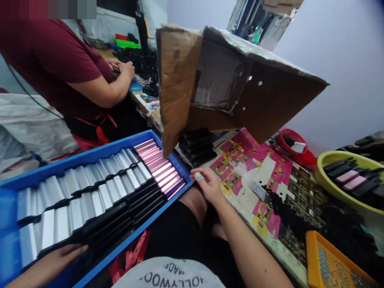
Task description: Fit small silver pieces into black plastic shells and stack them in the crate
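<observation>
A long blue crate [120, 240] lies slantwise across my lap, packed with rows of silver cases [75, 216], pink cases [160, 168] and long black pieces [120, 220]. Down at its near left end, my left hand [60, 258] reaches in over the black pieces, fingers stretched out and touching them; I see no piece held. My right hand [208, 186] is just beside the crate's right corner, above my knee. Its fingers are loosely bent and apart, a white covering is on one fingertip, and nothing shows in it.
A cardboard box [177, 92] stands open on the worktable, with black cases [198, 146] stacked beneath it. To the right are a red bowl [291, 141], a yellow basin [327, 192] of cases and an orange tray [313, 256] of small parts. A co-worker [60, 68] works at the left.
</observation>
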### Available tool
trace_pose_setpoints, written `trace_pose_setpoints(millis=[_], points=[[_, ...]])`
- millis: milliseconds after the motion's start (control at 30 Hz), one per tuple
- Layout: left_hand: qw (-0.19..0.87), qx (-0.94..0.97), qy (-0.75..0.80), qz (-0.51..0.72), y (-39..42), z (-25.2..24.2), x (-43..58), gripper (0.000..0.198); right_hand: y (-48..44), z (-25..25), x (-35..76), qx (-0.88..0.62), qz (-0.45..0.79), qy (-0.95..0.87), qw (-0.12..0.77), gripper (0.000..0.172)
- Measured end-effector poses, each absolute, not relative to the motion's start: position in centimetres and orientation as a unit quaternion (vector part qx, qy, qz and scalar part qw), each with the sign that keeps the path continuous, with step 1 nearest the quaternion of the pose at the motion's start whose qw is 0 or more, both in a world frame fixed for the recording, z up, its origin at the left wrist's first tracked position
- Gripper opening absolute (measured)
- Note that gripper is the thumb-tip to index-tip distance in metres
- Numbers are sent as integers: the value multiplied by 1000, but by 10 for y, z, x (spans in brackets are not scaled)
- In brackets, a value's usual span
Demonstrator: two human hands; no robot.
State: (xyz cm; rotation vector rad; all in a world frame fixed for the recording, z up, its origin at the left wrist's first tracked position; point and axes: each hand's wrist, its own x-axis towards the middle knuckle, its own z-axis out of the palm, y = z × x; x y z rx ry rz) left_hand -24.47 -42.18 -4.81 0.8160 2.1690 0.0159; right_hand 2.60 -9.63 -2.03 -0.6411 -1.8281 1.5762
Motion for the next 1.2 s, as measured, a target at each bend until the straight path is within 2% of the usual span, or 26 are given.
trace_pose_setpoints(millis=[67, 133, 233, 333, 400, 467, 733, 1000, 1133, 1200], points=[[422, 324, 844, 68, -393, -21, -237, 44, -62, -23, 46, -291, 576, -664, 376, 22], [393, 422, 805, 139, -337, 19, -215, 49, -34, -32, 60, -347, 525, -655, 419, 22], [243, 592, 743, 196, -226, 78, -175, 61, -14, -49, 70, -392, 422, -699, 424, 24], [58, 670, 728, 135, -128, 104, -149, 75, -13, -62, 74, -394, 346, -748, 407, 25], [30, 634, 772, 21, -84, 103, -141, 86, -14, -66, 76, -396, 342, -750, 405, 26], [46, 594, 801, -54, -57, 97, -139, 87, -13, -68, 76, -400, 362, -736, 410, 26], [84, 549, 823, -120, -33, 89, -134, 89, -5, -68, 75, -411, 422, -699, 404, 25], [97, 530, 835, -110, -27, 84, -134, 93, -3, -76, 74, -408, 441, -691, 402, 24], [96, 556, 823, -68, -50, 103, -134, 93, 2, -75, 80, -408, 444, -686, 407, 24], [131, 569, 811, -31, -80, 118, -135, 95, -1, -69, 84, -383, 452, -687, 421, 23]])
